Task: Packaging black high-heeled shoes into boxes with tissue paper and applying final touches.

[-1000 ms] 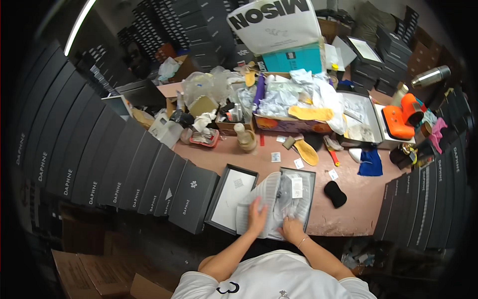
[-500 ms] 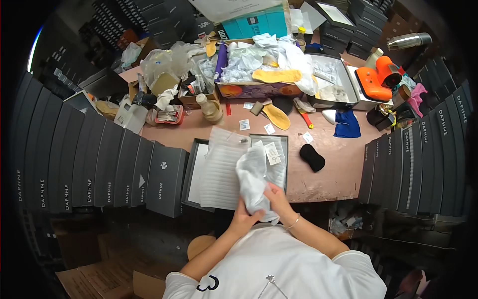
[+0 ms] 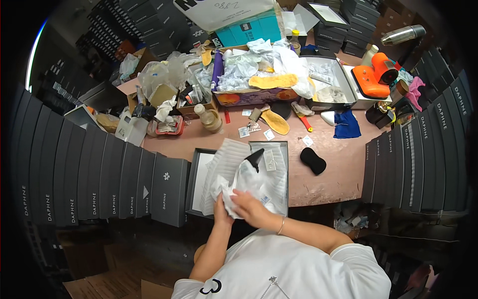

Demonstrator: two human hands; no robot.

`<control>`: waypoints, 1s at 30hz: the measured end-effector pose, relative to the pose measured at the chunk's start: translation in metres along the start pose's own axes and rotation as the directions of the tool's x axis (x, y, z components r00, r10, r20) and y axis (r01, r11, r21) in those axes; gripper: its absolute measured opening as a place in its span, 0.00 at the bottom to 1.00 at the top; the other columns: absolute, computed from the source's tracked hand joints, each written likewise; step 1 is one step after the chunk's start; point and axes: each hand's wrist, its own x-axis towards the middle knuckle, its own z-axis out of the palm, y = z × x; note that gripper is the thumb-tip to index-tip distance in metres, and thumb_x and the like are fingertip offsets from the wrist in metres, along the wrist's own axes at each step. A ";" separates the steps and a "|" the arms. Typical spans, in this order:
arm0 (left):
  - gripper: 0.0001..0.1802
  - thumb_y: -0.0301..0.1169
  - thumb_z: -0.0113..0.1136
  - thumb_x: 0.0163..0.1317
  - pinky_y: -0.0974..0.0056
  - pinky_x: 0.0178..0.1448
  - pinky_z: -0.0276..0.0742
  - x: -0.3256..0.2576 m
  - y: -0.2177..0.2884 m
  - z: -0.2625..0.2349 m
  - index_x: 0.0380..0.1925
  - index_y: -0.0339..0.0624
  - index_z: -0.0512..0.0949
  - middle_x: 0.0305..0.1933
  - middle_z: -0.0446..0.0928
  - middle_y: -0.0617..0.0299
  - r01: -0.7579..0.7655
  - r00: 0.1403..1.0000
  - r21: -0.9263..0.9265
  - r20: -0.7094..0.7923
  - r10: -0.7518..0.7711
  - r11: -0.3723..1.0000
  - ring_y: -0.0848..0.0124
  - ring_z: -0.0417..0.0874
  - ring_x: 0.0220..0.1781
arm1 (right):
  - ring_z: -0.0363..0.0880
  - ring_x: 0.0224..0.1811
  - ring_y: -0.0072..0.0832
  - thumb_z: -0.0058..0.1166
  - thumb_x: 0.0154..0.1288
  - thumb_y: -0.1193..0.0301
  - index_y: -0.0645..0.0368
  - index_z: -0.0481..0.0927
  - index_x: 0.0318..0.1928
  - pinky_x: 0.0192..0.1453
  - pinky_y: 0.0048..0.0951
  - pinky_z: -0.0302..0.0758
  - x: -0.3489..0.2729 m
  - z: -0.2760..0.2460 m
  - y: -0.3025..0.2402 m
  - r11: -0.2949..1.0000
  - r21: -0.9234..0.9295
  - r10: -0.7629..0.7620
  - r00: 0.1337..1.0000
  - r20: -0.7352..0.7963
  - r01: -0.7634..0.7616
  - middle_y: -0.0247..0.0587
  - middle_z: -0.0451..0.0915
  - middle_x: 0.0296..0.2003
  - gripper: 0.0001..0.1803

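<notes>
Plainly, both the left hand [image 3: 222, 209] and right hand [image 3: 249, 207] close on the white paper bundle [image 3: 251, 182] (its black-tipped end points away from them).

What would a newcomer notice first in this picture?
Probably the two hands, left hand and right hand, gripping a white wrapped bundle over an open grey box at the table's near edge. Next, the bright orange device at far right, and dark boxes stacked along the left.

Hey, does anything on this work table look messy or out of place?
Yes. The back of the table is cluttered: crumpled white paper spills over an open carton, a yellow insole lies loose, and a black pad sits alone.
</notes>
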 end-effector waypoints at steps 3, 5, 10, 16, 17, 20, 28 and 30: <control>0.24 0.40 0.51 0.67 0.62 0.54 0.79 0.013 0.019 -0.035 0.55 0.33 0.72 0.51 0.78 0.53 -0.101 0.990 0.128 0.114 0.087 0.987 0.63 0.82 0.50 | 0.66 0.65 0.49 0.59 0.62 0.73 0.58 0.71 0.61 0.67 0.44 0.64 -0.009 -0.026 -0.033 0.989 0.149 -0.022 0.994 0.107 0.006 0.53 0.70 0.61 0.26; 0.24 0.37 0.53 0.66 0.59 0.53 0.80 -0.001 0.044 -0.031 0.56 0.33 0.71 0.51 0.78 0.51 -0.168 0.967 0.237 0.226 0.114 0.957 0.61 0.82 0.51 | 0.69 0.63 0.47 0.62 0.57 0.73 0.55 0.68 0.64 0.66 0.42 0.65 0.009 -0.079 -0.025 0.861 -0.471 -0.276 0.955 -0.110 0.194 0.52 0.71 0.60 0.33; 0.22 0.37 0.53 0.67 0.61 0.52 0.80 0.003 0.087 0.000 0.55 0.32 0.71 0.49 0.79 0.51 -0.101 0.948 0.516 0.310 -0.076 0.851 0.64 0.83 0.48 | 0.78 0.43 0.47 0.67 0.49 0.68 0.61 0.67 0.60 0.45 0.43 0.74 0.023 -0.124 -0.019 0.789 -0.558 -0.001 0.908 0.419 0.259 0.51 0.78 0.40 0.37; 0.29 0.49 0.50 0.70 0.51 0.61 0.73 0.029 0.100 0.007 0.61 0.39 0.67 0.61 0.71 0.55 -0.266 0.935 -0.041 -0.253 0.248 0.963 0.59 0.74 0.61 | 0.79 0.42 0.58 0.59 0.62 0.61 0.69 0.71 0.53 0.47 0.44 0.76 -0.015 -0.113 0.007 0.914 -0.294 0.264 0.960 -0.096 -0.281 0.68 0.79 0.37 0.27; 0.29 0.50 0.49 0.70 0.50 0.63 0.72 0.024 0.111 0.012 0.61 0.40 0.67 0.62 0.70 0.54 -0.327 0.929 -0.101 -0.216 0.300 0.940 0.58 0.72 0.63 | 0.83 0.34 0.49 0.58 0.64 0.62 0.68 0.71 0.55 0.37 0.39 0.78 -0.022 -0.116 0.022 0.926 -0.350 0.063 0.973 -0.220 -0.140 0.61 0.81 0.35 0.26; 0.28 0.51 0.46 0.70 0.46 0.58 0.77 -0.012 0.149 0.043 0.59 0.40 0.68 0.57 0.75 0.55 -0.585 0.806 -0.163 -0.228 0.547 0.795 0.56 0.79 0.56 | 0.75 0.25 0.19 0.57 0.66 0.63 0.63 0.69 0.61 0.18 0.21 0.72 -0.042 -0.133 0.034 0.872 0.181 0.488 0.834 -0.259 -0.454 0.41 0.79 0.34 0.27; 0.32 0.37 0.67 0.47 0.46 0.65 0.64 0.081 0.097 -0.013 0.52 0.31 0.72 0.54 0.73 0.45 -0.376 0.876 0.675 0.483 -0.005 -0.635 0.48 0.69 0.62 | 0.80 0.34 0.24 0.59 0.65 0.65 0.65 0.75 0.56 0.37 0.27 0.78 -0.027 -0.178 0.010 0.950 -0.193 0.168 0.924 -0.342 -0.244 0.45 0.82 0.40 0.23; 0.38 0.39 0.68 0.47 0.46 0.68 0.60 0.069 0.116 -0.010 0.57 0.32 0.68 0.60 0.69 0.44 -0.332 0.934 0.799 0.352 -0.057 -0.502 0.49 0.64 0.67 | 0.81 0.38 0.32 0.60 0.63 0.64 0.66 0.77 0.53 0.48 0.30 0.76 -0.028 -0.194 0.006 0.935 -0.336 0.036 0.971 -0.235 -0.116 0.50 0.83 0.40 0.23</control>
